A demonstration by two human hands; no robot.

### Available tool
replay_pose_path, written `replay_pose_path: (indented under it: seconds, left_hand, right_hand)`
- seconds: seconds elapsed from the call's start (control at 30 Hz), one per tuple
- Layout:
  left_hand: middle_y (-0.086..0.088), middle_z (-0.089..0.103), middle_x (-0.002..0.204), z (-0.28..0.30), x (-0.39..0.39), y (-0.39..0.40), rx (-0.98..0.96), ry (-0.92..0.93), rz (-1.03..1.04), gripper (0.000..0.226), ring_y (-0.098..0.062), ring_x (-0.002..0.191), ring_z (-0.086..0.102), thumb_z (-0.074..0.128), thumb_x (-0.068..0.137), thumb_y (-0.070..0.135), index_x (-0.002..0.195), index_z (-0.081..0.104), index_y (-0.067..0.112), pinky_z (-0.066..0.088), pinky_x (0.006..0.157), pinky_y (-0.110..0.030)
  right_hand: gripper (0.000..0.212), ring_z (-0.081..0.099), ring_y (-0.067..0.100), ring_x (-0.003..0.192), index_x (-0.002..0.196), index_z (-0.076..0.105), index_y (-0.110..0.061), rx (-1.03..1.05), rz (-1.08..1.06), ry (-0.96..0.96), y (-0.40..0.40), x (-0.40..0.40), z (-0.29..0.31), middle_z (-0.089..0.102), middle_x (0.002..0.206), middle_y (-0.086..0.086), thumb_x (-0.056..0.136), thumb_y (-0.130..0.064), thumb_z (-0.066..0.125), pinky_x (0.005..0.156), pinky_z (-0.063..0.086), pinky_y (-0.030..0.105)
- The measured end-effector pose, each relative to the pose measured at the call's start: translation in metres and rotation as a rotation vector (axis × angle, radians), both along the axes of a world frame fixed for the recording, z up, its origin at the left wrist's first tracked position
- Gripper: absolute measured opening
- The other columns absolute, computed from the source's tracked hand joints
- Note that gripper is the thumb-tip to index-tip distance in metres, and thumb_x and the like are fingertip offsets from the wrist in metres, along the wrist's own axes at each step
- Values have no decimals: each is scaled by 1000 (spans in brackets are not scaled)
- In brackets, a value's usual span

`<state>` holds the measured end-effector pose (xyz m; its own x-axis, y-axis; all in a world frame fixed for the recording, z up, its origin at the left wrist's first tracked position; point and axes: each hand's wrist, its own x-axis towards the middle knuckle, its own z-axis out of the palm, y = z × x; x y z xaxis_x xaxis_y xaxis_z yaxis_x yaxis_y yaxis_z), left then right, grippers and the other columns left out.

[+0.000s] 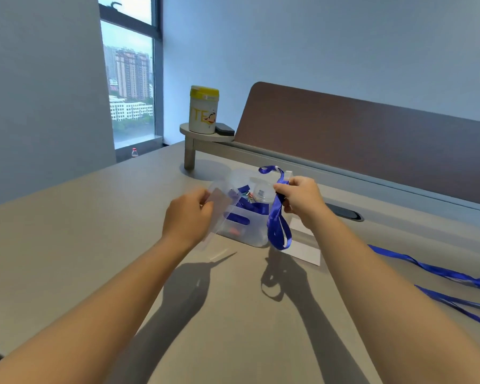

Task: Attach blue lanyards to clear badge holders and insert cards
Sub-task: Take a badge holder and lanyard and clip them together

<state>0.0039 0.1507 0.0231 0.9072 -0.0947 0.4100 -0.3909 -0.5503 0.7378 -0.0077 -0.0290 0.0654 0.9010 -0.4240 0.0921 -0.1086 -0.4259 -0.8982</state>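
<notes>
Holder and lanyard raised, ready to join.
Left hand [187,217] pinches the holder [218,214] upright; right hand [299,202] grips the lanyard [277,225] beside it, seemingly to clip them.

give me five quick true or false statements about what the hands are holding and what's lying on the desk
1. The left hand holds a clear badge holder. True.
2. The right hand grips a red lanyard. False: the lanyard is blue.
3. The held lanyard's loop hangs below the right hand, in front of the clear plastic organizer box. True.
4. The yellow-lidded canister lies on its side on the desk. False: it stands upright on a small raised shelf.
5. More blue lanyards lie on the desk to the right. True.
</notes>
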Motion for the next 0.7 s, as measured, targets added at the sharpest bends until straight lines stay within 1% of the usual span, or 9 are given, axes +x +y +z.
replay_pose_path:
  seconds: [0.13,0.2,0.3,0.37,0.47,0.5,0.57,0.63,0.7]
  left_hand:
    - [-12,63,102,8,35,3,-38,-25,19,22,-19,79,49,44,92,16,102,60,4,41,64,-25]
    - [-6,58,92,9,50,4,-52,-38,25,21,-19,79,49,44,92,15,100,60,4,42,56,-20]
    - [-1,53,88,8,66,7,-53,-44,31,21,-18,79,50,45,92,14,101,60,4,40,56,-16]
    - [-1,54,88,5,74,9,-48,-42,35,20,-19,80,50,45,92,13,100,61,5,46,64,-26]
    - [-8,61,89,0,80,11,-31,-31,49,18,-25,80,53,46,90,12,97,61,4,50,74,-37]
    - [-12,64,92,-2,81,10,-24,-28,51,18,-26,80,54,46,90,11,97,61,4,50,73,-37]
    - [-16,66,100,-5,79,8,-9,-19,42,19,-23,79,52,46,91,12,98,61,3,48,72,-35]
    - [-16,66,106,-5,73,4,0,-14,16,21,-19,81,50,46,91,14,103,60,5,47,71,-31]
    - [-14,65,112,-3,64,0,12,-23,-7,25,-19,84,51,46,91,16,111,59,8,48,73,-30]
  right_hand:
    - [25,47,13,52,67,47,-12,3,-34,-24,-1,60,3,53,66,8,90,-15,54,51,43,22]
    - [20,51,16,56,72,47,-10,-23,-64,-70,-2,87,1,57,77,13,90,-16,54,58,48,28]
    - [10,61,29,71,85,47,-7,-127,-111,-79,-4,117,-10,61,85,21,88,-14,53,76,57,44]
    - [13,61,34,78,81,48,-7,-246,-79,30,-4,131,-22,62,85,24,87,-16,55,81,55,46]
    - [27,49,28,73,67,52,-3,-416,63,294,3,134,-35,53,74,15,86,-21,59,67,43,34]
    - [27,47,27,71,72,57,0,-458,106,354,5,131,-36,53,71,14,85,-23,60,63,40,32]
    - [34,47,25,67,97,64,6,-521,154,377,7,126,-36,61,79,19,86,-26,59,57,40,31]
    - [37,53,28,77,109,63,6,-552,147,316,7,119,-34,66,105,24,89,-25,54,71,50,37]
    - [34,59,31,92,110,63,3,-580,120,236,5,104,-30,65,114,22,92,-22,49,86,50,40]
